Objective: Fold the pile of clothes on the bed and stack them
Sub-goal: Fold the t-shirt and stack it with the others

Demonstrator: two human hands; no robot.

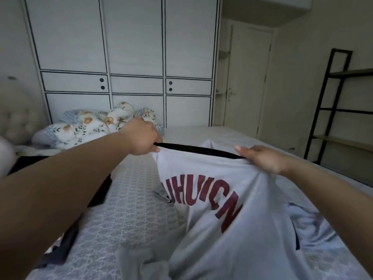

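Observation:
A white T-shirt (238,229) with dark red lettering and a black edge band hangs stretched above the bed (133,199). My left hand (141,138) grips the band's left end. My right hand (262,158) pinches its right end, thumb on top. The shirt's lower part drapes toward me over other pale garments (314,225). Dark clothes (60,249) lie along the bed's left edge under my left forearm.
A flowered quilt (94,124) is bunched at the far left of the bed beside a padded headboard (18,116). White wardrobes (125,63) stand behind. A black shelf frame (331,102) stands at the right by a door (248,77).

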